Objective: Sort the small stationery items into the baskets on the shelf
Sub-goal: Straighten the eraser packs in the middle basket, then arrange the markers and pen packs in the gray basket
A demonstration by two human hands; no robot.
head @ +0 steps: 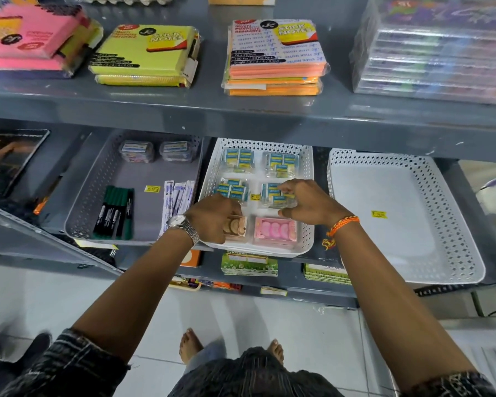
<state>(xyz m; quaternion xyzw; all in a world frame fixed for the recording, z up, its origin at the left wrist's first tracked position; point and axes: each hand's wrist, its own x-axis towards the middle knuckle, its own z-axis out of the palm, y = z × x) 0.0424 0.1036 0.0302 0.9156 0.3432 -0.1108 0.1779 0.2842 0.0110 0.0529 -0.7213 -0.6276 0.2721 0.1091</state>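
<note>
The middle white basket (pixel 307 170) sits on the lower shelf (pixel 298 285) and holds four clear packs of small blue-and-yellow erasers (pixel 238 159), their print too small to read, plus a pink box (pixel 275 232) at 5 o'clock and a brown-toned box (pixel 236 226) at 7 o'clock; the right hand (pixel 309 203) has its fingers pinched closed on the eraser pack at 3 o'clock (pixel 275 196); the left hand (pixel 215 217), a metal watch (pixel 184 227) on its wrist, curls its fingers over the brown-toned box. At 9 o'clock the grey basket (pixel 80 202) contains dark markers (pixel 115 213), white sachets (pixel 178 199) and two clear cases (pixel 136 151); at 3 o'clock another white basket (pixel 453 224) carries a yellow price sticker (pixel 379 214). On the upper shelf (pixel 241 110), three stacks read "STICK NOTES" (pixel 275 55).
</note>
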